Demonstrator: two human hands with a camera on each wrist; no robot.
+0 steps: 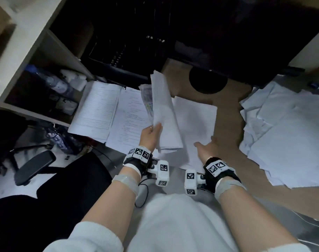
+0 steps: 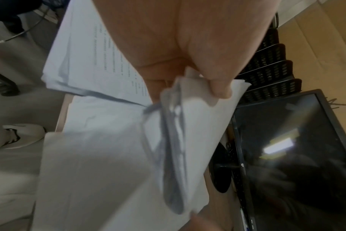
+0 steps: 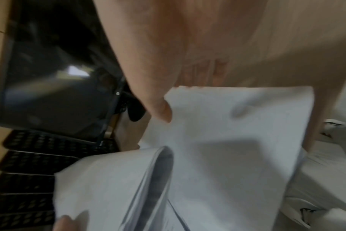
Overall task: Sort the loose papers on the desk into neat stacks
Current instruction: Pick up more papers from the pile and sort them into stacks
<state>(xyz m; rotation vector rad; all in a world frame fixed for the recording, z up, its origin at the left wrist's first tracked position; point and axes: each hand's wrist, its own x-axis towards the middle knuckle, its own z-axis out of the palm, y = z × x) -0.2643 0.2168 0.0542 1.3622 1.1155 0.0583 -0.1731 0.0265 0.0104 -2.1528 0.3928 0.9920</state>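
My left hand (image 1: 155, 129) grips the near end of a bowed bundle of white papers (image 1: 164, 110) and holds it up off the desk; in the left wrist view the thumb (image 2: 220, 87) presses on the bundle (image 2: 198, 125). My right hand (image 1: 205, 143) holds the right edge of a blank white stack (image 1: 195, 120) lying on the desk. Its thumb (image 3: 160, 109) lies on top of the stack (image 3: 237, 132), and the other fingers are mostly hidden behind the sheets. Two printed stacks lie to the left: a lined form (image 1: 96, 108) and a text page (image 1: 131, 117).
A messy pile of loose white sheets (image 1: 286, 135) covers the desk's right side. Behind the papers are a dark monitor (image 2: 286, 156) on a round black base (image 1: 207, 82) and stacked black mesh trays (image 1: 126, 51). Shelves with a bottle (image 1: 53, 80) stand left, beside a chair armrest (image 1: 35, 166).
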